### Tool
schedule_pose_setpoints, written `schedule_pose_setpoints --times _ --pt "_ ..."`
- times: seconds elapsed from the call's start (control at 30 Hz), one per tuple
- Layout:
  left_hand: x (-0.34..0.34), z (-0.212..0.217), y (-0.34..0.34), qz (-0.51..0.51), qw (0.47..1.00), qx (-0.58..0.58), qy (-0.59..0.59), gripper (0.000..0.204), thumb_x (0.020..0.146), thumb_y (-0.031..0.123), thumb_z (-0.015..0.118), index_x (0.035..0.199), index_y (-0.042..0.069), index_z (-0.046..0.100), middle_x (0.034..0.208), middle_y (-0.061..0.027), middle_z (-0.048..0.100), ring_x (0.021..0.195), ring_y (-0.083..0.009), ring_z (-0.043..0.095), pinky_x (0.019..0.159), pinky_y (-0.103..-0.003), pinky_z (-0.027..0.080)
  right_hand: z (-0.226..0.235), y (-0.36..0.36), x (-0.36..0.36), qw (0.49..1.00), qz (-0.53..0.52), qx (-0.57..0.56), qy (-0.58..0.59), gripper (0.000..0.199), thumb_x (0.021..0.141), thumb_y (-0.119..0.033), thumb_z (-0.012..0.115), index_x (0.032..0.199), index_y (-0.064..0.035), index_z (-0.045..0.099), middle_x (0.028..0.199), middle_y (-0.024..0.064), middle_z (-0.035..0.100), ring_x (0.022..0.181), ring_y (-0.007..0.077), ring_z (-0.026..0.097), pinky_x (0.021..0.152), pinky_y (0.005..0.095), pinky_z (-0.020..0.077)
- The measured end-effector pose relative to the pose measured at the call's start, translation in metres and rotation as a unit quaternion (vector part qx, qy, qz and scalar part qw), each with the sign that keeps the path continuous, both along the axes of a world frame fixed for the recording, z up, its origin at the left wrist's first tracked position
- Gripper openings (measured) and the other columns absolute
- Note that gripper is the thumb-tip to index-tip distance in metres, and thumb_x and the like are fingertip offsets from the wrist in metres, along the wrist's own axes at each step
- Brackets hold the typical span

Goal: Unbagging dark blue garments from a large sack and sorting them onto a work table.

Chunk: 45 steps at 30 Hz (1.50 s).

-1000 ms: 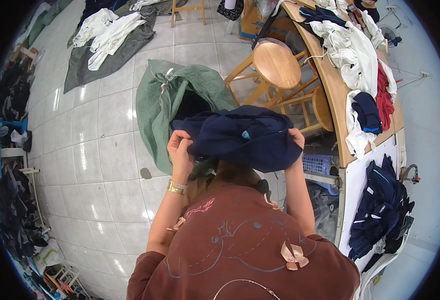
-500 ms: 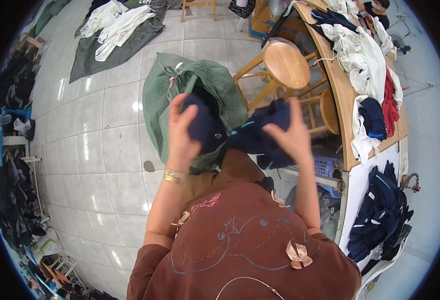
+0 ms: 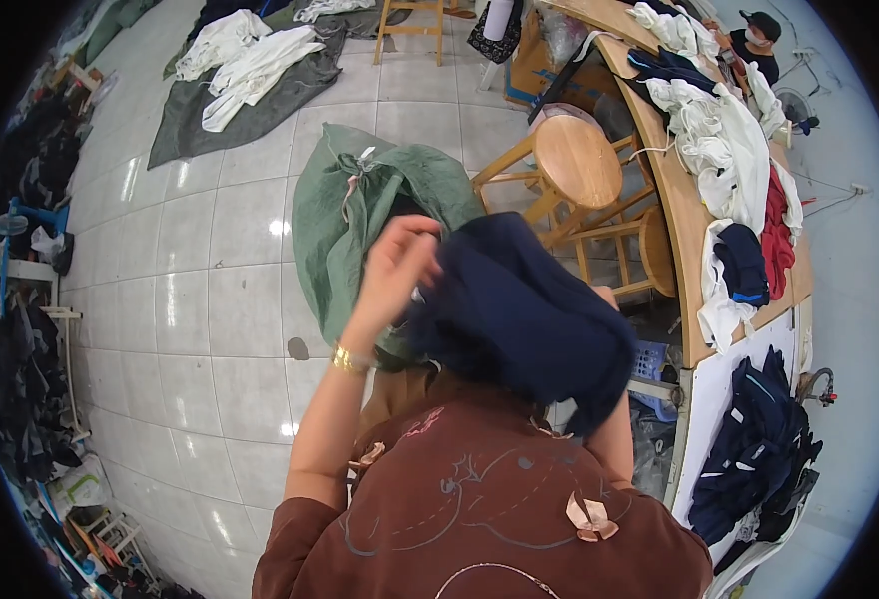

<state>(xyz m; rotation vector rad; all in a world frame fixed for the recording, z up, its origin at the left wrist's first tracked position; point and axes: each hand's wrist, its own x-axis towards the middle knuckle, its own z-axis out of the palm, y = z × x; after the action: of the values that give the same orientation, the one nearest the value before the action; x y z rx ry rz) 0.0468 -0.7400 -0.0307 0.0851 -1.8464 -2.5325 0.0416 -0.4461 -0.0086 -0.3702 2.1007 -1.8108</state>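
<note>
A navy garment (image 3: 529, 309), smeared by motion, is spread in the air in front of my brown shirt. My right hand (image 3: 607, 295) is behind it, holding it up; only a bit of that hand shows at the cloth's upper right edge. Beside the garment's left edge is my left hand (image 3: 397, 268), its fingers bent and blurred, so its grip is unclear. Below the hands stands a large green cloth sack (image 3: 334, 235), knotted at the top, with a dark opening partly hidden by my left hand and the garment.
Wooden stools (image 3: 577, 160) stand right of the sack, near a long table (image 3: 701, 334) with white, red and navy clothes. A navy pile (image 3: 754, 449) lies on a white surface at right. White garments (image 3: 260, 70) lie on a grey sheet at far left. A person (image 3: 754, 50) is at far right.
The navy garment has swung up and opened out, now covering most of my right hand. My left hand has moved a little right, its fingers more bent.
</note>
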Motion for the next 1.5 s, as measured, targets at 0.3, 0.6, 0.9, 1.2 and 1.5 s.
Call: schedule_pose_setpoints --times 0.3,0.6,0.9,1.2,1.5 --pt "-0.034 -0.147 0.049 -0.330 0.939 -0.076 0.061 0.046 0.084 0.035 0.054 0.110 -0.003 0.053 0.105 -0.0107 0.060 0.095 -0.0193 0.055 0.084 -0.031 0.042 0.012 0.017 0.015 0.872 0.109 -0.462 0.116 0.014 0.078 -0.003 0.058 0.092 0.0023 0.055 0.093 0.0128 0.060 0.073 0.0164 0.058 0.062 0.0287 0.0468" --pt "-0.051 -0.044 0.000 -0.148 0.871 0.432 -0.182 0.052 0.088 0.045 0.044 0.111 0.000 0.053 0.110 -0.0133 0.058 0.100 -0.0267 0.056 0.090 -0.039 0.043 0.065 0.072 0.070 0.901 -0.383 -0.175 -0.100 0.035 0.078 0.002 0.056 0.112 0.0015 0.051 0.101 0.0116 0.058 0.077 0.0148 0.058 0.069 0.0279 0.0488" --pt "-0.034 0.047 0.101 -0.232 0.815 0.531 -0.011 0.049 0.091 0.041 0.038 0.120 0.003 0.048 0.125 -0.0112 0.049 0.116 -0.0274 0.045 0.100 -0.041 0.033 -0.021 0.123 0.139 0.900 -0.417 0.126 0.012 0.034 0.072 -0.013 0.068 0.104 -0.0031 0.059 0.097 0.0062 0.061 0.089 0.0146 0.056 0.080 0.0263 0.0432" --pt "0.044 0.088 0.235 -0.286 0.860 0.415 -0.079 0.043 0.089 0.035 0.045 0.115 0.000 0.051 0.114 -0.0128 0.056 0.108 -0.0272 0.051 0.096 -0.040 0.038 0.030 0.134 0.193 0.935 -0.308 0.135 0.110 0.034 0.071 -0.027 0.067 0.095 -0.0031 0.062 0.094 0.0116 0.064 0.090 0.0245 0.061 0.079 0.0305 0.0447" --pt "0.103 0.121 0.334 -0.416 0.801 0.429 -0.029 0.028 0.079 0.006 0.045 0.104 -0.001 0.055 0.106 -0.0112 0.060 0.102 -0.0241 0.055 0.091 -0.037 0.042 -0.004 0.163 0.234 0.885 -0.427 0.149 0.113 0.045 0.074 -0.034 0.064 0.106 -0.0038 0.059 0.095 0.0166 0.062 0.090 0.0245 0.060 0.077 0.0299 0.0445"
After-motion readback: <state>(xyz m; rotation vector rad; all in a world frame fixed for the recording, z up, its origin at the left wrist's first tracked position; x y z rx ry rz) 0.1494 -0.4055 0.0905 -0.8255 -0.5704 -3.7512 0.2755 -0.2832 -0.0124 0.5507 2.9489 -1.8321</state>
